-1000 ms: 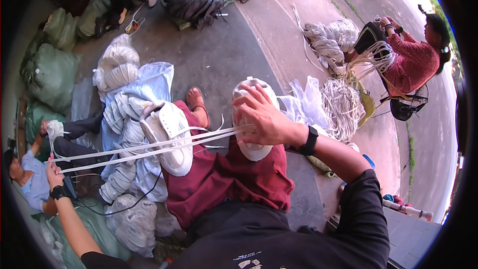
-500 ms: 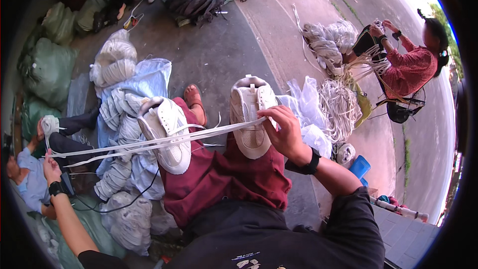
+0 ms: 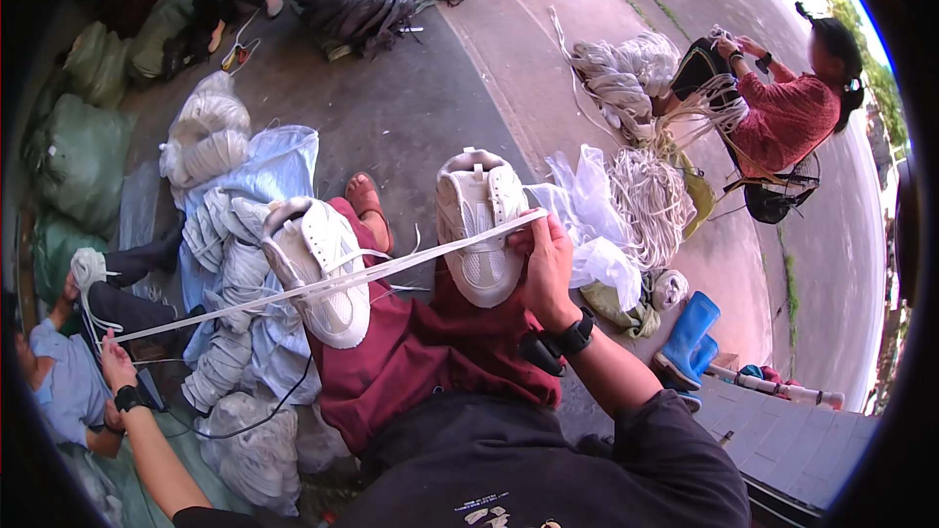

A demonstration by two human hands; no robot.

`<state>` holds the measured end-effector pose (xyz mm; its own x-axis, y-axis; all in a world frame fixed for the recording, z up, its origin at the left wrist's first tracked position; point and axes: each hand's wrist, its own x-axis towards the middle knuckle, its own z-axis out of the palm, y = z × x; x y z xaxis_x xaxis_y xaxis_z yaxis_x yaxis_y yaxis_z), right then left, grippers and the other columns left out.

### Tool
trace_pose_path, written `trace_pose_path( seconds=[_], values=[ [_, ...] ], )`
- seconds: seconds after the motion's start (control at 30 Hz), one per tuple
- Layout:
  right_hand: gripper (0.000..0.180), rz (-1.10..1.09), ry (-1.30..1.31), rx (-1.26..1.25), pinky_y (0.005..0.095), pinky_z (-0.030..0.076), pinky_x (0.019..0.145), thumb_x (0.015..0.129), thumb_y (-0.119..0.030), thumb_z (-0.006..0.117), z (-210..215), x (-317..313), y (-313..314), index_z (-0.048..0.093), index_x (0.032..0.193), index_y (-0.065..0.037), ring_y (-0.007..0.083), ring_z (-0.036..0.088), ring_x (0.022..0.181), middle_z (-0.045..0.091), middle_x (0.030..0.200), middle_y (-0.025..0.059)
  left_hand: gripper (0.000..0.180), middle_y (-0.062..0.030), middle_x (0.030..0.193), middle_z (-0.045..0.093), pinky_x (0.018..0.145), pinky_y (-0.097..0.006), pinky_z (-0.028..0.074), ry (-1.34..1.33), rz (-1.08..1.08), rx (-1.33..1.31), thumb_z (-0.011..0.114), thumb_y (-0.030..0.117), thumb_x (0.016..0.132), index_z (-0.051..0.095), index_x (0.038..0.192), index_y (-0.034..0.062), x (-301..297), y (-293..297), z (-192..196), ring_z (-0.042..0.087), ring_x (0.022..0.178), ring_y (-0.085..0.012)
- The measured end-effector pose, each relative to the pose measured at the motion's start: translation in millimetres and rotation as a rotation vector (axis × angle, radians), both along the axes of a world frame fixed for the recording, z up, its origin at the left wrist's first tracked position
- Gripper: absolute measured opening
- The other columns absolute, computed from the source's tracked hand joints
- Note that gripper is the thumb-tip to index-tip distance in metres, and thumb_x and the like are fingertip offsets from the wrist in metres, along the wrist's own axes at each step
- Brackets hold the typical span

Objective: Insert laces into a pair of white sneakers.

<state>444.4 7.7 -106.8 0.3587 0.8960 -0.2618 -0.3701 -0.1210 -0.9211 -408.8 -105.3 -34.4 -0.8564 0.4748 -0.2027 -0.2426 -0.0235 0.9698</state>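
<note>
From my remote seat I see my right hand [image 3: 544,264] just right of centre, fingers clenched around the near end of a bundle of white cords [image 3: 323,284], pressed against the side of the right white sneaker [image 3: 479,225]. That shoe points toward twelve o'clock, and the left white sneaker [image 3: 318,269] sits at about nine o'clock from it, toes up as well, both above my maroon trousers [image 3: 421,357]. The cords run taut from my right hand toward eight o'clock, crossing over the left sneaker, and end at my left hand [image 3: 115,364], which sits far out at the lower left with a dark band at the wrist; its fingers are closed on the cords' far end. Past the left sneaker, at ten o'clock, coiled bundles of white cord [image 3: 220,235] lie on a pale blue sheet [image 3: 284,161]. At three o'clock from my right hand there is crumpled clear plastic [image 3: 597,254] and a loose heap of white rope [image 3: 650,196]; at four o'clock stands a blue rubber boot [image 3: 690,337]. Far off at two o'clock a person in a red top [image 3: 787,117] sits handling more cord.
</note>
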Motion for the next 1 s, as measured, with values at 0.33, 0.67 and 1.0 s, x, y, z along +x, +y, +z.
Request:
trace_pose_path(
  seconds=[0.33,0.67,1.0],
  values=[
    [0.026,0.003,-0.041,-0.013,0.0203,0.041,0.061,0.104,-0.027,0.052,-1.4,-4.7,12.1,0.066,0.1,-0.005,0.0042,0.052,0.063,0.063,0.076,-0.0012,0.02,0.0059,0.099,0.07,0.054,-0.013,0.044,0.028,0.162,-0.158,0.053,0.018,0.101,0.066,0.115,0.0117,-20.5,-64.9,-29.9,0.052,0.06,0.0004],
    [0.02,-0.163,0.151,0.226,0.0219,0.047,0.061,0.103,-0.024,0.054,11.6,-3.2,-0.6,0.059,0.103,-0.004,0.0081,0.058,0.064,0.068,0.09,0.006,0.028,-0.0156,0.109,0.068,0.085,-0.035,0.05,0.111,-0.057,0.031,0.062,0.037,0.094,0.065,0.114,0.0163,-50.3,-2.2,-23.0,0.063,0.098,-0.0242],
    [0.036,-0.013,0.039,0.229,0.0292,0.054,0.077,0.106,-0.027,0.046,47.6,114.8,-18.7,0.06,0.119,0.004,0.0157,0.066,0.086,0.07,0.109,0.0159,0.027,-0.0147,0.09,0.069,0.073,-0.042,0.05,0.441,0.048,-0.161,0.061,0.034,0.092,0.068,0.094,0.0083,-2.6,46.1,2.2,0.064,0.081,-0.0299]
  ],
)
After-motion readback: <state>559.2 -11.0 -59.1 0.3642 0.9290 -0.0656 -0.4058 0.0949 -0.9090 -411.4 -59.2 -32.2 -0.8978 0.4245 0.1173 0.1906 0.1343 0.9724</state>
